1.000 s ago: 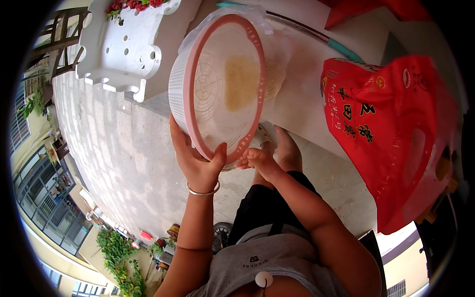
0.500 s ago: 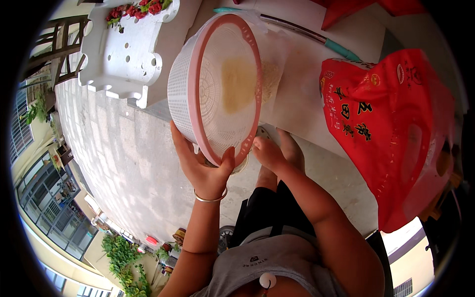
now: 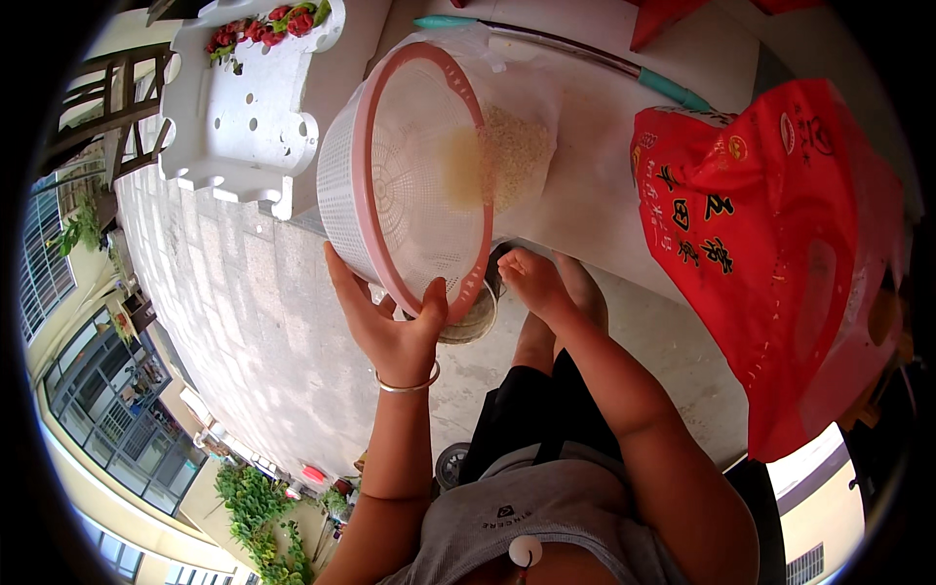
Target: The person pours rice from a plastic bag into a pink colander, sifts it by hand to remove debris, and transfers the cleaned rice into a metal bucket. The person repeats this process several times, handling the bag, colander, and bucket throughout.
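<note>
My left hand (image 3: 395,327) grips the lower rim of a white plastic colander (image 3: 336,175) with a pink rim, thumb over the rim and fingers beneath. The colander is tilted on its side, its mouth toward the right. A pale yellow patch shows within it; whether this lies inside or shows through the mesh I cannot tell. Just beyond the rim, rice grains (image 3: 519,156) lie on a clear plastic sheet or bag (image 3: 558,102). My right hand (image 3: 531,281) hovers right of the rim, apart from it, fingers curled with nothing visible in them.
A white foam box (image 3: 273,102) with red fruits or flowers (image 3: 268,29) stands at the upper left. On the white table (image 3: 604,210) are a large red bag (image 3: 751,244) and a long turquoise-ended rod (image 3: 595,57). Behind the colander, below table height, is a round container (image 3: 473,320).
The colander and my left hand have shifted a little left, uncovering more of the rice. My right hand has come away from the rim.
</note>
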`<state>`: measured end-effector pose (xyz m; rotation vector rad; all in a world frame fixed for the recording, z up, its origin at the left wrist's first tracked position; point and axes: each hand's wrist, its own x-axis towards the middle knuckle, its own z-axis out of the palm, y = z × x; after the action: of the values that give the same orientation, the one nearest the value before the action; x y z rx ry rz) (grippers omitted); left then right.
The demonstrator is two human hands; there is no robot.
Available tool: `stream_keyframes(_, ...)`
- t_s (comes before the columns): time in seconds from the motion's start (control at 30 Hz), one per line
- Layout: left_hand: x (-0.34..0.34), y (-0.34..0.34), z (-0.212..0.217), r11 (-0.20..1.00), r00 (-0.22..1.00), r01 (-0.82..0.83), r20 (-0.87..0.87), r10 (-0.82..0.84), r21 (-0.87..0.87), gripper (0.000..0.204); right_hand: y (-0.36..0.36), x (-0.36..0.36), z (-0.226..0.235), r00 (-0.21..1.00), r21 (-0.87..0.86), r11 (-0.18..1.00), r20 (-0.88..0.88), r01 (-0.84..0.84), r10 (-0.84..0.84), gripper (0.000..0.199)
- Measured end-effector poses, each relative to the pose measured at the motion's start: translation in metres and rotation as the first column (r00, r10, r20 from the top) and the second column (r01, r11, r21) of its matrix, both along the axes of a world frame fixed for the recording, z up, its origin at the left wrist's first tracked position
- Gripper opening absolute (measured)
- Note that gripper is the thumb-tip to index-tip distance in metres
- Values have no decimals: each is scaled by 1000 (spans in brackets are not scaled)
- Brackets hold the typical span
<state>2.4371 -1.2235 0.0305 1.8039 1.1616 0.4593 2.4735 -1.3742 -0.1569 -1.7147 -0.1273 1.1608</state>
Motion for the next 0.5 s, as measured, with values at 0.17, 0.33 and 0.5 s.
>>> stream_keyframes(0.17,-4,2,2,999,1000,28,-5,-28,45,110,4,21,8,997,-99,995,-66,27,-34,11)
stream_keyframes(0.33,-6,6,3,999,1000,-25,-14,26,26,113,5,26,3,984,8,985,-60,170,-169,6)
stream_keyframes(0.5,-13,9,8,995,999,-6,-48,11,97,113,14,30,20,941,23,985,290,173,-172,6)
